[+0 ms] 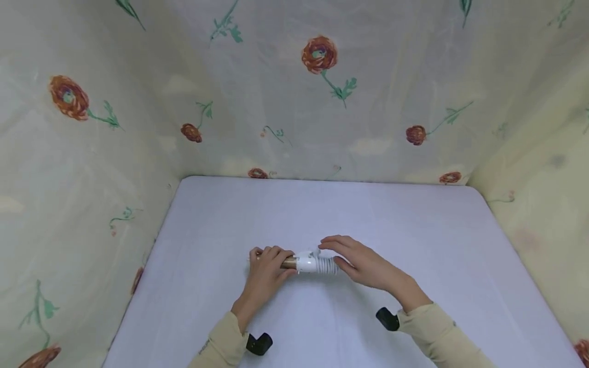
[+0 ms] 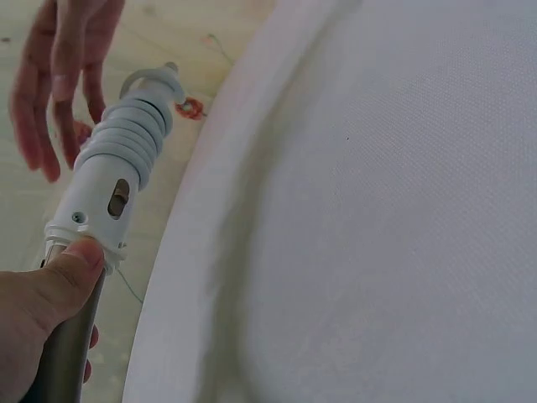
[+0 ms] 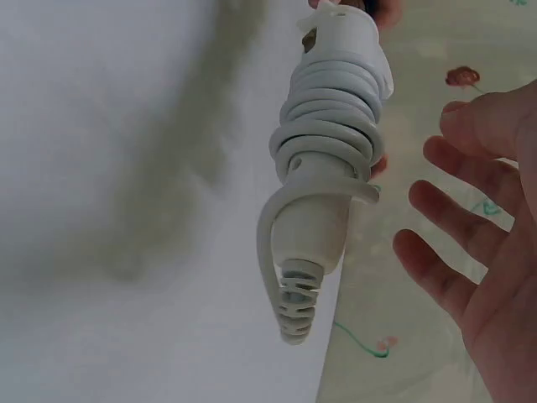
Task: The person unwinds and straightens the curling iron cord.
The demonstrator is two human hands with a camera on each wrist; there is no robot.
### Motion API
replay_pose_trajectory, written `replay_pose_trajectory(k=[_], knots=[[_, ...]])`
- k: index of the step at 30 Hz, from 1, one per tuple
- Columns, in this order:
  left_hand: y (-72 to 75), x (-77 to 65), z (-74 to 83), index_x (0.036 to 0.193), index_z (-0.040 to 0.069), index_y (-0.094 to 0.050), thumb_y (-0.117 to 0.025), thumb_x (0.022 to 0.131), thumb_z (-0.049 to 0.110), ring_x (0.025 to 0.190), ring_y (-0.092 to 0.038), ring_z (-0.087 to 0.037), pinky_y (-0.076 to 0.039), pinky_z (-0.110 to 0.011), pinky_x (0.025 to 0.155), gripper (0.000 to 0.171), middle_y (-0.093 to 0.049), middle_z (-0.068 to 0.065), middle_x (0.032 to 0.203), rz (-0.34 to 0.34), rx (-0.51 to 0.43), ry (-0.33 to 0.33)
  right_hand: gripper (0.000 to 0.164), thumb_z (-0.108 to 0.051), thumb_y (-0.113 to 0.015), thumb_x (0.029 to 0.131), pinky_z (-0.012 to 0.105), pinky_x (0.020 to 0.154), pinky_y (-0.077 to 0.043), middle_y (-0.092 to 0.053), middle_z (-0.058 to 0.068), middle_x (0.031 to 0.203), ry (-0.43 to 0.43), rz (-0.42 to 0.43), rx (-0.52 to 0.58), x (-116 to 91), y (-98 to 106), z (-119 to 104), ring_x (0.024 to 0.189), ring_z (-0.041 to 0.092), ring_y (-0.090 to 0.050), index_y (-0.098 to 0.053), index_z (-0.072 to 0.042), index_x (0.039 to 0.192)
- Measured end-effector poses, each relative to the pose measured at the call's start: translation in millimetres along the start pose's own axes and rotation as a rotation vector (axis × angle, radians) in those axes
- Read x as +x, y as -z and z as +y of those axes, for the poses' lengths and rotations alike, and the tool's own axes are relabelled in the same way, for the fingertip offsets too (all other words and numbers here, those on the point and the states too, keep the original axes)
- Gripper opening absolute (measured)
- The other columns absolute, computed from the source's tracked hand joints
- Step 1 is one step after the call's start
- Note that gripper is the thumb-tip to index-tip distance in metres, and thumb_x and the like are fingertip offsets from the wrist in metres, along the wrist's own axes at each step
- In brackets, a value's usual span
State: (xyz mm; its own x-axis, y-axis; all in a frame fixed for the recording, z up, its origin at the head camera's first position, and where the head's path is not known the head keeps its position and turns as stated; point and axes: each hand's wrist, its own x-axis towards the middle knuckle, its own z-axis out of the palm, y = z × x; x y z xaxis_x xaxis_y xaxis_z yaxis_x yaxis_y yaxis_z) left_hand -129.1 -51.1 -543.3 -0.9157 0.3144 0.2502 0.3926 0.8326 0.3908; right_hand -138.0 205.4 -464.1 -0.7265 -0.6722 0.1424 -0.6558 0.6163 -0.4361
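A curling iron with a white handle [image 1: 306,262] and a metal barrel [image 1: 289,263] lies crosswise in front of me, above the white table. My left hand [image 1: 266,271] grips the barrel, its thumb [image 2: 77,262] pressed near where barrel meets handle. The white power cord [image 3: 331,105] is wound in several tight coils around the handle, and one loop runs down to the ribbed sleeve [image 3: 298,306] at the handle's end. Beside the coiled end is my right hand [image 1: 368,263], fingers extended and spread; in the right wrist view a gap separates them from the cord.
The white table [image 1: 230,209] has rounded far corners. Cloth printed with flowers [image 1: 276,76] hangs behind it and along both sides. A black wrist-camera piece [image 1: 259,344] sticks out by the left sleeve, and another black piece [image 1: 387,319] by the right sleeve.
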Motion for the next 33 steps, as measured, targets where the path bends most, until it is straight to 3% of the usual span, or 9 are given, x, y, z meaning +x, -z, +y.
replay_pose_trajectory(k=[6,14,23,28,33], knots=[[2.6,-4.6,1.8,0.117,0.027,-0.062,-0.068,0.081,0.046,0.097,-0.053,-0.013,-0.026,-0.046,0.096,0.041,-0.062,0.009,0.105,-0.019,0.012,0.001,0.048,0.003,-0.044,0.094,0.044,0.105,-0.038,-0.049,0.0,0.141,0.006,-0.182,0.105,25.9,-1.4,5.1,0.131,0.021,-0.045,-0.047,-0.016,0.138],[1.9,-7.3,-1.6,0.116,0.027,-0.062,-0.066,0.081,0.048,0.096,-0.054,-0.011,-0.026,-0.044,0.095,0.041,-0.061,0.011,0.103,-0.007,0.02,-0.016,0.049,-0.003,-0.041,0.097,0.048,0.103,-0.039,-0.05,-0.001,0.14,-0.042,-0.363,0.153,43.8,-15.2,13.3,0.129,0.022,-0.046,-0.045,-0.026,0.14],[-3.8,-11.5,-5.4,0.115,0.027,-0.062,-0.064,0.08,0.05,0.094,-0.054,-0.008,-0.025,-0.042,0.093,0.042,-0.061,0.013,0.101,0.004,-0.011,-0.045,0.043,-0.003,-0.045,0.097,0.046,0.1,-0.043,-0.057,0.001,0.133,-0.004,-0.443,0.129,53.3,-13.2,12.3,0.122,0.022,-0.055,-0.049,-0.019,0.137],[-6.5,-13.5,-8.4,0.114,0.028,-0.063,-0.064,0.079,0.051,0.094,-0.054,-0.007,-0.024,-0.042,0.094,0.041,-0.061,0.013,0.1,0.005,-0.034,-0.101,0.044,-0.004,-0.052,0.095,0.043,0.099,-0.045,-0.058,0.003,0.133,0.046,-0.474,0.146,47.8,-11.2,14.3,0.122,0.022,-0.055,-0.048,-0.015,0.137],[-7.7,-12.6,-11.6,0.116,0.031,-0.063,-0.059,0.081,0.054,0.093,-0.053,-0.005,-0.025,-0.043,0.094,0.042,-0.061,0.014,0.101,-0.023,-0.011,-0.141,0.037,-0.012,-0.055,0.095,0.036,0.093,-0.048,-0.061,-0.003,0.126,0.069,-0.465,0.147,41.9,-13.7,21.9,0.114,0.016,-0.059,-0.052,-0.017,0.131]])
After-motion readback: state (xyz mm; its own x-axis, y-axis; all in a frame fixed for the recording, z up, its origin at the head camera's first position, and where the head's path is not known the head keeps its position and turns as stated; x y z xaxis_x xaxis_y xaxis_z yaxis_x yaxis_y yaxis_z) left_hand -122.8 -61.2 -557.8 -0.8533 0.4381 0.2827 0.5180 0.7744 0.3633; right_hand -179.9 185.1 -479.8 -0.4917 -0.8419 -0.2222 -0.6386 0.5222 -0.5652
